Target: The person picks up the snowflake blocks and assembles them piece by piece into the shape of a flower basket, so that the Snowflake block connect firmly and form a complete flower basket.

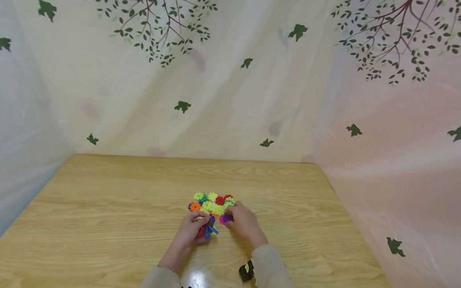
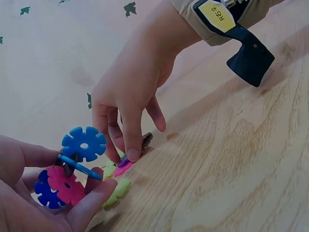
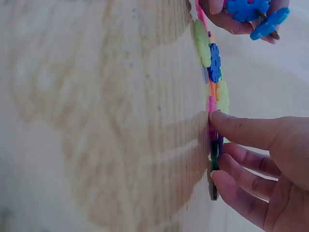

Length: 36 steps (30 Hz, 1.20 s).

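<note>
My left hand (image 1: 188,229) holds a small cluster of joined, notched snowflake discs. In the left wrist view it has a bright blue disc (image 2: 72,143) on top, a second blue one seen edge-on, and a pink disc (image 2: 63,186) with a dark blue disc (image 2: 46,195) behind it. My right hand (image 1: 246,222) pinches a pink and purple disc (image 1: 225,218) at the near right edge of the loose disc pile (image 1: 208,205). The right wrist view shows the thumb on a pink disc (image 3: 212,105), with the other fingers bent beside dark green and brown discs.
The pile of yellow, orange, red, green and blue discs lies flat on the wooden table (image 1: 120,225). Behind the table hangs a pale cloth (image 1: 215,129) with printed leaves. Black camera mounts sit on both wrists, the right one (image 1: 246,271) close above the tabletop.
</note>
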{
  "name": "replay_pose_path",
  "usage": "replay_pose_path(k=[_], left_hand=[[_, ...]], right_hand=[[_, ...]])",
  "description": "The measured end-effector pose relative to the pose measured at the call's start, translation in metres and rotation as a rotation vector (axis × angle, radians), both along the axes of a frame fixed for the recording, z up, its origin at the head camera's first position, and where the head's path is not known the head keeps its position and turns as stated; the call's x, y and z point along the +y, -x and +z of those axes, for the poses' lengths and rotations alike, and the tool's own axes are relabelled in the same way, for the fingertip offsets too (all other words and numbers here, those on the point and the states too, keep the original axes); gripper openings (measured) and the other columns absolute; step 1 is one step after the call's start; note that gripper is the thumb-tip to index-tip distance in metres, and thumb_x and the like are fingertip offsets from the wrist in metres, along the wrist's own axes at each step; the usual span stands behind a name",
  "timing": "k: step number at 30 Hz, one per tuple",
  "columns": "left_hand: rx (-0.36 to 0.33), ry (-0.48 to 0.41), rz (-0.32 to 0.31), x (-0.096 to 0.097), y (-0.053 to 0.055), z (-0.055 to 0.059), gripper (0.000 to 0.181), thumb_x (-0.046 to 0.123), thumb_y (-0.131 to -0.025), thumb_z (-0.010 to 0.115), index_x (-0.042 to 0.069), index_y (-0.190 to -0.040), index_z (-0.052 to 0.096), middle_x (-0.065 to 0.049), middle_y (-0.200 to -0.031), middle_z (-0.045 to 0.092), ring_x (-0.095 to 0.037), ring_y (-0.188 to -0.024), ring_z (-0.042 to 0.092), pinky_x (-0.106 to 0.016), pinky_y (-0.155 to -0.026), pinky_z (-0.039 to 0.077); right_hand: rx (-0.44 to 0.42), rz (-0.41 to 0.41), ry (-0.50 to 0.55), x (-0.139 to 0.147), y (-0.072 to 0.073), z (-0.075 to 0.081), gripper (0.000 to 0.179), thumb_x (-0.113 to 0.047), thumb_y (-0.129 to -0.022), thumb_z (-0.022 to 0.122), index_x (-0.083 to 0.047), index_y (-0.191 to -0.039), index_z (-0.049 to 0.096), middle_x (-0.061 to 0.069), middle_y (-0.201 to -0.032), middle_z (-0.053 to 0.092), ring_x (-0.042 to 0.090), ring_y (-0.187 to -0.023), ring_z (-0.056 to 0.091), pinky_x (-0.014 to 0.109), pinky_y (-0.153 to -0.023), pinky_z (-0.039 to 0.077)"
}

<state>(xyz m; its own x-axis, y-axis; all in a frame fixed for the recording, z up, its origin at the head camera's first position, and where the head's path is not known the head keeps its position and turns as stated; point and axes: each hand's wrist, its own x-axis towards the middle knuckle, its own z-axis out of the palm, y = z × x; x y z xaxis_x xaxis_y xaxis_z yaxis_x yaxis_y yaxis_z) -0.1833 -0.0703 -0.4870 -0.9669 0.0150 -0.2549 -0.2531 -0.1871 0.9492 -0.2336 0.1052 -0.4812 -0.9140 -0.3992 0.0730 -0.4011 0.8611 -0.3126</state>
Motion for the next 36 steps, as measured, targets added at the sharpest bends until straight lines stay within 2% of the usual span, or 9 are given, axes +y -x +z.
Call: replay_pose_path(k=[4,9,11,15,20,24,28,33,36], left_hand=[[0.009,-0.028,-0.034,-0.002,0.000,-0.001,0.012,0.008,-0.097,0.053,-0.002,-0.101,0.057,-0.001,-0.080,0.059,-0.013,-0.063,0.062,-0.029,-0.053,0.059],[0.000,-0.042,-0.015,-0.005,0.000,-0.003,0.014,0.007,-0.099,0.050,-0.004,-0.108,0.054,-0.005,-0.083,0.062,-0.013,-0.063,0.063,-0.028,-0.054,0.059],[0.000,-0.030,-0.008,-0.006,0.000,-0.003,0.018,0.005,-0.098,0.049,-0.007,-0.112,0.051,-0.010,-0.091,0.062,-0.014,-0.066,0.062,-0.029,-0.057,0.060],[-0.001,0.008,-0.011,-0.008,-0.001,-0.004,0.024,0.003,-0.098,0.046,-0.011,-0.118,0.047,-0.019,-0.106,0.058,-0.015,-0.072,0.062,-0.029,-0.062,0.061],[0.009,0.034,-0.029,-0.009,-0.001,-0.002,0.025,0.002,-0.097,0.047,-0.014,-0.117,0.049,-0.022,-0.104,0.061,-0.017,-0.075,0.066,-0.030,-0.065,0.062],[0.044,0.077,-0.051,-0.010,-0.001,-0.001,0.024,0.002,-0.097,0.050,-0.015,-0.113,0.052,-0.019,-0.099,0.061,-0.017,-0.074,0.067,-0.032,-0.066,0.062],[0.081,0.112,-0.041,-0.008,0.000,-0.003,0.023,0.001,-0.095,0.053,-0.016,-0.111,0.054,-0.016,-0.095,0.062,-0.017,-0.072,0.066,-0.033,-0.065,0.062],[0.128,0.152,-0.029,-0.008,0.001,-0.002,0.023,0.001,-0.094,0.057,-0.013,-0.112,0.052,-0.027,-0.098,0.065,-0.024,-0.071,0.069,-0.038,-0.064,0.062],[0.176,0.190,-0.045,-0.009,0.001,0.000,0.023,0.002,-0.094,0.059,-0.012,-0.111,0.051,-0.030,-0.103,0.064,-0.027,-0.076,0.071,-0.040,-0.066,0.063]], right_hand=[[0.003,-0.012,0.032,0.001,-0.002,0.005,0.014,-0.020,-0.089,0.069,-0.012,-0.100,0.073,0.003,-0.095,0.066,0.019,-0.087,0.064,0.038,-0.078,0.056],[0.008,-0.018,0.129,0.004,-0.003,0.010,0.011,-0.015,-0.093,0.064,-0.009,-0.096,0.073,0.003,-0.092,0.071,0.018,-0.085,0.066,0.034,-0.077,0.057],[-0.037,0.004,0.202,0.004,-0.004,0.010,0.011,-0.013,-0.093,0.064,-0.007,-0.097,0.072,0.005,-0.093,0.071,0.017,-0.084,0.065,0.030,-0.074,0.056],[-0.197,0.045,0.409,0.004,-0.007,0.010,0.011,-0.008,-0.092,0.064,-0.006,-0.100,0.070,0.009,-0.097,0.071,0.017,-0.086,0.065,0.023,-0.062,0.057],[-0.288,0.079,0.537,0.002,-0.011,0.010,0.011,-0.006,-0.091,0.064,-0.006,-0.101,0.070,0.011,-0.098,0.071,0.020,-0.088,0.066,0.025,-0.057,0.059],[-0.283,0.100,0.568,-0.001,-0.014,0.009,0.011,-0.004,-0.091,0.064,-0.005,-0.100,0.070,0.011,-0.095,0.071,0.019,-0.086,0.066,0.025,-0.058,0.059],[-0.245,0.119,0.584,-0.002,-0.017,0.007,0.010,-0.002,-0.090,0.065,-0.003,-0.098,0.071,0.012,-0.092,0.070,0.017,-0.082,0.066,0.024,-0.056,0.059],[-0.171,0.144,0.555,-0.004,-0.020,0.009,0.009,-0.001,-0.088,0.066,-0.001,-0.096,0.071,0.012,-0.089,0.070,0.014,-0.078,0.064,0.020,-0.052,0.056],[-0.137,0.152,0.544,-0.004,-0.021,0.009,0.009,0.000,-0.088,0.066,-0.002,-0.095,0.071,0.011,-0.089,0.070,0.015,-0.078,0.064,0.019,-0.052,0.055]])
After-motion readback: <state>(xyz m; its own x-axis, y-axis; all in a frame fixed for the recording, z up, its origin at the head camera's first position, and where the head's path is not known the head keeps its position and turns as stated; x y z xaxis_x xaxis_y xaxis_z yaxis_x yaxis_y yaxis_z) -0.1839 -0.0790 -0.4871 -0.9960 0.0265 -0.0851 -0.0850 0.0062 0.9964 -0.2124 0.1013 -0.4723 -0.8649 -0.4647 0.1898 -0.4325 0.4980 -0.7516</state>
